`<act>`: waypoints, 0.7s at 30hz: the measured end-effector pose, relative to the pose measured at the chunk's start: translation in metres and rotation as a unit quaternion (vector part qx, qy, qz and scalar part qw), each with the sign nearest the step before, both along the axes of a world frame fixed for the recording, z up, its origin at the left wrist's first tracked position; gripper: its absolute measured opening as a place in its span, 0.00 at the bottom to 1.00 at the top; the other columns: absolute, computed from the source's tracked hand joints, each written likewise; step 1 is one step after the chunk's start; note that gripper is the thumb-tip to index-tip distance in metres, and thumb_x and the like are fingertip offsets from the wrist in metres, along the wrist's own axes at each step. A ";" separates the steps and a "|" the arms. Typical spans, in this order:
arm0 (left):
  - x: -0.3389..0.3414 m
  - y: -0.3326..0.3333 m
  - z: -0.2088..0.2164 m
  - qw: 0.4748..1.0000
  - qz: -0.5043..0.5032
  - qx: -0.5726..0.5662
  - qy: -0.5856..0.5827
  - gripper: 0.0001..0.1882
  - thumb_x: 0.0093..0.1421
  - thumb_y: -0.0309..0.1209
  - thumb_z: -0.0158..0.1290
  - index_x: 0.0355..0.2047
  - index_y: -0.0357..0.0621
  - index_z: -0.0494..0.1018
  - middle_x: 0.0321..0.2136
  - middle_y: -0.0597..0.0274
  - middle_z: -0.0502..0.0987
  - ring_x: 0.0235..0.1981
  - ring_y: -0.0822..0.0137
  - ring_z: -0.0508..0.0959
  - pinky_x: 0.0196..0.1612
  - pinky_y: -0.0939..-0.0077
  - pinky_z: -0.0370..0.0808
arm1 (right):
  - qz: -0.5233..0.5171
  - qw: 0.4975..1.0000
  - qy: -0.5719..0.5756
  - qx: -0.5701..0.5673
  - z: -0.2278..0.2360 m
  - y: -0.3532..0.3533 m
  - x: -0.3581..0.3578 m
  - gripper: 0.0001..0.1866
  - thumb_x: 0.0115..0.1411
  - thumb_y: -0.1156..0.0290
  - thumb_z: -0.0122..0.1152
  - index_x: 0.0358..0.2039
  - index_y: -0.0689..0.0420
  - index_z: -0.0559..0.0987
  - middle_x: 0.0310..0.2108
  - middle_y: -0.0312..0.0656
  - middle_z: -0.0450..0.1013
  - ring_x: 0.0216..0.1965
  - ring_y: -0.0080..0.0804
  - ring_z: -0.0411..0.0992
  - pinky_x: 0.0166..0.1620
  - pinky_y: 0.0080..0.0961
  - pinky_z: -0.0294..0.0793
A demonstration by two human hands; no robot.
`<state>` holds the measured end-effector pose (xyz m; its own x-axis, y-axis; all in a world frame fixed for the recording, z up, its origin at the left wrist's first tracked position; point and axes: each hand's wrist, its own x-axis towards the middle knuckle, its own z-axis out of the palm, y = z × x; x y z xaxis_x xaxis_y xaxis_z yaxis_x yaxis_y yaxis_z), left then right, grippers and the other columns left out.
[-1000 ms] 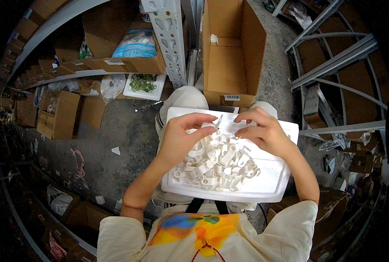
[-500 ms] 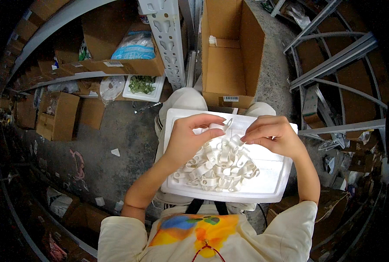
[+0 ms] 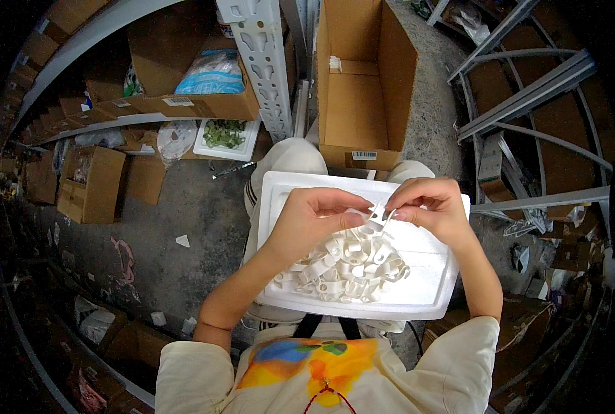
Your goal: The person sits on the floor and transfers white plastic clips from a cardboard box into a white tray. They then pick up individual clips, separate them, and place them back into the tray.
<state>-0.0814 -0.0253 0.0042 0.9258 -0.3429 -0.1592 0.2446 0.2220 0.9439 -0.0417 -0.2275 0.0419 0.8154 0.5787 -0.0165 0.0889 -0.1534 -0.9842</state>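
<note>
On my lap lies a white foam tray lid (image 3: 428,269), bearing a heap of small white plastic cable clips (image 3: 349,269), looped strips with holes at their ends. Above the far side of the heap my left hand (image 3: 318,214) pinches some of these clips between thumb and fingers. My right hand (image 3: 428,207) meets it from the right, its thumb and fingertips closed on a cable clip (image 3: 378,217) beside the left fingertips. Fingers partly cover the held clips, so how many there are I cannot tell.
Beyond my knees stands an open cardboard box (image 3: 363,110) with a small white item inside. Left of it are a metal shelf post (image 3: 259,62), a white tray (image 3: 252,141) of green pieces and a clear spool (image 3: 176,140). Metal racking (image 3: 528,103) rises at the right.
My hands have come together. The left hand has shifted right with its clips, and the fingertips of both now meet at the held clips above the heap.
</note>
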 end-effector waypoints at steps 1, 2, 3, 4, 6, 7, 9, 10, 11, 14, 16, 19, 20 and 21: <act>-0.001 0.000 0.001 1.000 -0.010 -0.010 0.010 0.11 0.47 0.22 0.54 0.34 0.33 0.73 0.31 0.57 0.75 0.32 0.73 0.74 0.38 0.84 0.71 | -0.002 1.000 0.025 0.003 -0.001 0.001 -0.001 0.06 0.43 0.81 0.60 0.25 0.64 0.77 0.24 0.41 0.73 0.23 0.19 0.68 0.23 0.12 0.65; -0.001 0.001 0.003 0.999 -0.019 -0.019 0.019 0.12 0.48 0.22 0.54 0.34 0.32 0.72 0.31 0.56 0.75 0.32 0.73 0.74 0.38 0.84 0.71 | -0.004 0.999 0.050 0.006 -0.003 0.002 -0.001 0.06 0.44 0.80 0.60 0.26 0.63 0.77 0.24 0.38 0.73 0.23 0.18 0.68 0.25 0.11 0.65; -0.001 0.001 0.004 0.999 -0.031 -0.031 0.030 0.12 0.48 0.22 0.54 0.34 0.32 0.72 0.31 0.56 0.75 0.32 0.73 0.74 0.38 0.84 0.71 | -0.010 0.997 0.075 0.007 -0.005 0.002 -0.002 0.06 0.44 0.79 0.60 0.26 0.62 0.77 0.24 0.36 0.73 0.23 0.16 0.68 0.26 0.10 0.65; -0.001 0.000 0.002 0.998 -0.036 -0.039 0.039 0.12 0.48 0.22 0.54 0.34 0.31 0.72 0.30 0.56 0.75 0.32 0.73 0.74 0.38 0.84 0.71 | -0.016 0.996 0.083 0.017 -0.007 0.002 -0.003 0.06 0.44 0.79 0.60 0.27 0.62 0.77 0.24 0.36 0.73 0.24 0.17 0.68 0.27 0.10 0.65; -0.001 0.000 0.000 0.996 -0.042 -0.055 0.058 0.12 0.48 0.22 0.54 0.34 0.31 0.72 0.30 0.57 0.75 0.32 0.73 0.74 0.38 0.84 0.71 | -0.026 0.994 0.097 0.040 -0.011 0.004 -0.005 0.07 0.45 0.79 0.60 0.28 0.62 0.77 0.24 0.36 0.73 0.24 0.17 0.69 0.28 0.11 0.66; -0.001 0.000 0.000 0.996 -0.041 -0.052 0.058 0.12 0.48 0.22 0.54 0.34 0.31 0.72 0.30 0.57 0.75 0.32 0.73 0.74 0.38 0.84 0.71 | -0.033 0.994 0.090 0.047 -0.012 0.005 -0.006 0.08 0.45 0.79 0.60 0.29 0.62 0.77 0.25 0.36 0.73 0.25 0.17 0.69 0.28 0.11 0.67; -0.001 0.000 0.001 0.996 -0.038 -0.047 0.059 0.12 0.48 0.23 0.54 0.34 0.31 0.72 0.29 0.57 0.75 0.32 0.73 0.75 0.38 0.83 0.71 | -0.046 0.994 0.078 0.061 -0.013 0.009 -0.007 0.09 0.45 0.80 0.60 0.30 0.62 0.77 0.26 0.37 0.73 0.26 0.18 0.69 0.29 0.12 0.68; -0.002 0.001 0.001 0.996 -0.041 -0.046 0.063 0.12 0.48 0.23 0.54 0.34 0.31 0.72 0.29 0.57 0.75 0.32 0.73 0.75 0.37 0.83 0.71 | -0.046 0.993 0.085 0.071 -0.013 0.011 -0.007 0.10 0.45 0.80 0.60 0.31 0.62 0.76 0.26 0.37 0.73 0.27 0.18 0.70 0.30 0.12 0.68; -0.002 0.001 0.000 0.996 -0.044 -0.045 0.066 0.12 0.48 0.23 0.54 0.34 0.31 0.72 0.29 0.57 0.75 0.32 0.73 0.75 0.37 0.83 0.71 | -0.046 0.991 0.092 0.081 -0.013 0.012 -0.006 0.10 0.45 0.80 0.60 0.31 0.62 0.76 0.27 0.38 0.73 0.28 0.19 0.70 0.30 0.13 0.69; -0.001 0.001 -0.001 0.994 -0.051 -0.062 0.068 0.12 0.48 0.24 0.54 0.34 0.31 0.72 0.29 0.57 0.75 0.31 0.72 0.75 0.36 0.83 0.72 | -0.050 0.996 0.054 0.051 -0.016 0.012 -0.007 0.10 0.46 0.80 0.59 0.32 0.62 0.76 0.29 0.40 0.73 0.31 0.20 0.70 0.32 0.14 0.69; -0.001 0.001 -0.001 0.994 -0.057 -0.069 0.069 0.12 0.48 0.24 0.54 0.33 0.30 0.71 0.29 0.56 0.75 0.31 0.72 0.75 0.35 0.83 0.72 | -0.055 0.998 0.024 0.035 -0.018 0.012 -0.008 0.09 0.46 0.81 0.58 0.31 0.63 0.76 0.29 0.41 0.72 0.30 0.20 0.69 0.30 0.14 0.69; -0.002 0.002 -0.003 0.993 -0.064 -0.061 0.073 0.12 0.48 0.23 0.54 0.34 0.29 0.71 0.29 0.55 0.75 0.31 0.71 0.75 0.35 0.83 0.72 | -0.058 0.997 0.029 0.044 -0.017 0.012 -0.008 0.09 0.45 0.82 0.58 0.30 0.64 0.76 0.29 0.41 0.72 0.29 0.20 0.69 0.29 0.13 0.68; -0.002 0.002 -0.004 0.994 -0.061 -0.054 0.074 0.12 0.48 0.23 0.54 0.34 0.29 0.71 0.29 0.55 0.75 0.31 0.71 0.75 0.35 0.83 0.72 | -0.053 0.996 0.049 0.045 -0.014 0.011 -0.007 0.08 0.46 0.82 0.57 0.31 0.63 0.76 0.30 0.41 0.72 0.31 0.21 0.69 0.32 0.16 0.69; -0.003 0.002 -0.004 0.994 -0.060 -0.047 0.074 0.13 0.48 0.23 0.54 0.34 0.28 0.71 0.29 0.54 0.75 0.31 0.70 0.75 0.35 0.83 0.72 | -0.050 0.995 0.068 0.048 -0.012 0.009 -0.007 0.08 0.47 0.81 0.57 0.31 0.63 0.76 0.31 0.41 0.73 0.33 0.22 0.70 0.35 0.18 0.71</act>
<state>-0.0839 -0.0235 0.0001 0.8464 -0.4687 -0.2528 0.4090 0.2681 0.8722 -0.0487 -0.2185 0.0296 0.8626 0.4996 -0.0801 -0.0575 -0.0603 -0.9965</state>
